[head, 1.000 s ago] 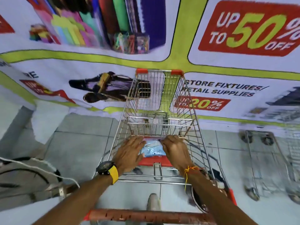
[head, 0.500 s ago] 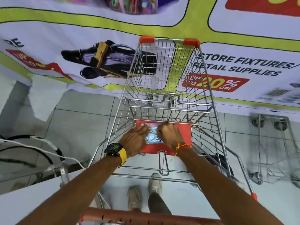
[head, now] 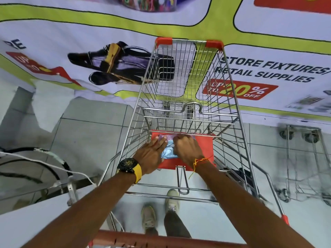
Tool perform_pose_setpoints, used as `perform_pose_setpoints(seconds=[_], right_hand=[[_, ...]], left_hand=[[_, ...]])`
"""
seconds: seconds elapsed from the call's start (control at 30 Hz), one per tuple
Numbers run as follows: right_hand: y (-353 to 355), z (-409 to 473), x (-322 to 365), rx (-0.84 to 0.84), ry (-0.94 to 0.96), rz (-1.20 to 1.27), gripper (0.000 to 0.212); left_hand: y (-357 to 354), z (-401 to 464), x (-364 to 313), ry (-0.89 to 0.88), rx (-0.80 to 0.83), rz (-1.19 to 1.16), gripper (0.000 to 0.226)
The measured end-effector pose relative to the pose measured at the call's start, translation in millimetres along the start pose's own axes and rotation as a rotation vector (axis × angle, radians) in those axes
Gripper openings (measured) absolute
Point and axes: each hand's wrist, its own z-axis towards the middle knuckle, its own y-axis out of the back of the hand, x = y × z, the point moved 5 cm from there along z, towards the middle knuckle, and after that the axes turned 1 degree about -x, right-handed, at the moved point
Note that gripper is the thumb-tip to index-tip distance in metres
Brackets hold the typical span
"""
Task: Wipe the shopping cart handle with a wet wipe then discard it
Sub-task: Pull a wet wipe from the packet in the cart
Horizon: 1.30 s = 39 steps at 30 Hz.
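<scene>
A wire shopping cart [head: 231, 97] stands in front of me, its red handle [head: 161, 241] at the bottom edge of the view. A light blue wet wipe pack [head: 168, 151] lies on the red child-seat flap [head: 206, 149] inside the cart. My left hand [head: 150, 158], with a black and yellow watch on the wrist, presses flat on the pack's left side. My right hand [head: 186, 149], with an orange thread on the wrist, is closed at the pack's top right, pinching it. No loose wipe shows.
A large printed banner [head: 250, 68] covers the wall right behind the cart. A second metal cart frame [head: 304, 163] stands at the right. Cables and a black hoop [head: 35, 161] lie on the tiled floor at the left. My shoes [head: 157, 212] are under the cart.
The view has tilted down, so the handle and my shoes show. Both hands have stayed on the pack; my right hand has closed into a pinch at its top.
</scene>
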Motion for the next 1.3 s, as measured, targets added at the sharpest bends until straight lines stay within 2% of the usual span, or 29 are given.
perform_pose_setpoints(seconds=[0.2, 0.43, 0.5, 0.57, 0.63, 0.73, 0.87, 1.07, 1.2, 1.3], right_hand=[[6, -7, -7, -0.04, -0.009, 0.042, 0.021], [14, -17, -24, -0.062, -0.107, 0.229, 0.007], [15, -18, -24, -0.068, -0.112, 0.243, 0.015], [16, -18, -22, -0.072, -0.091, 0.234, 0.014], [16, -16, -19, -0.069, -0.04, 0.2, 0.025], [15, -12, -11, -0.038, 0.021, 0.079, 0.018], [17, -9, -5, -0.079, 0.047, 0.016, 0.012], [20, -13, -10, -0.132, -0.024, 0.045, 0.02], [20, -11, -13, -0.117, -0.049, 0.127, 0.019], [22, -12, -13, -0.087, 0.005, 0.168, 0.011]], left_hand=[[-4, -4, 0, 0.032, 0.013, -0.046, 0.08], [-9, -5, 0, 0.011, 0.035, 0.013, 0.08], [-9, -5, -1, 0.004, 0.04, 0.02, 0.079], [-9, -5, -2, 0.0, 0.046, 0.023, 0.078], [-8, -5, -3, -0.001, 0.054, 0.009, 0.079], [-6, -6, -2, -0.005, 0.053, -0.003, 0.079], [-4, -5, -2, -0.005, 0.047, -0.007, 0.08], [-2, -3, -2, -0.008, 0.039, 0.016, 0.081], [-1, -4, -1, -0.005, 0.034, 0.009, 0.081], [-2, -5, -1, -0.001, 0.035, 0.005, 0.082]])
